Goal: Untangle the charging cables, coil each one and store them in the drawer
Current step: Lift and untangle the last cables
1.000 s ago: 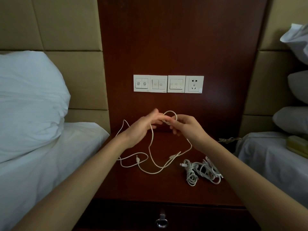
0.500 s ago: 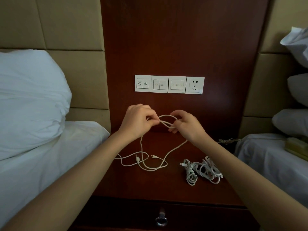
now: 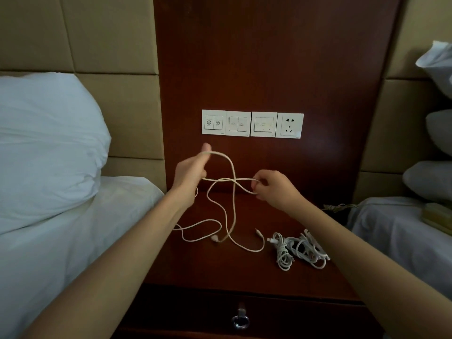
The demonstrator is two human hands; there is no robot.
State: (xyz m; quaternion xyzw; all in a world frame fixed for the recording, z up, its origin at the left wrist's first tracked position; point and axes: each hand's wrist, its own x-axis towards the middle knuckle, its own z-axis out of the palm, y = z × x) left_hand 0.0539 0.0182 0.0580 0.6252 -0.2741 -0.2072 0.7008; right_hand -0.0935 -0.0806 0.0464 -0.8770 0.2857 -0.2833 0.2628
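Firmly closed, the left hand's (image 3: pixel 189 172) grip has its fingers curled round an off-white cable (image 3: pixel 234 206), which arches out over the top of the fist and comes out again below it. The right hand (image 3: pixel 274 189) pinches the same cable between thumb and fingertips, and two strands meet at that narrow grip. Between the two hands, both raised above the counter (image 3: pixel 220 270), the strands cross in a loose loop. From the crossing the cable hangs down to the dark wooden counter and trails there in slack curves, with its two plug ends lying apart on the wood.

Just right of those ends, under the right forearm, a bundle of cables (image 3: pixel 300 248), whiter and tangled, rests on the counter. Below the counter's front edge the drawer (image 3: pixel 293 321) is closed, its ring pull (image 3: pixel 241 320) hanging at the middle. Behind the hands a switch panel (image 3: pixel 252 124) with a socket sits on the wood wall. A white pillow (image 3: pixel 49 148) lies on the bed (image 3: pixel 61 241) at left.
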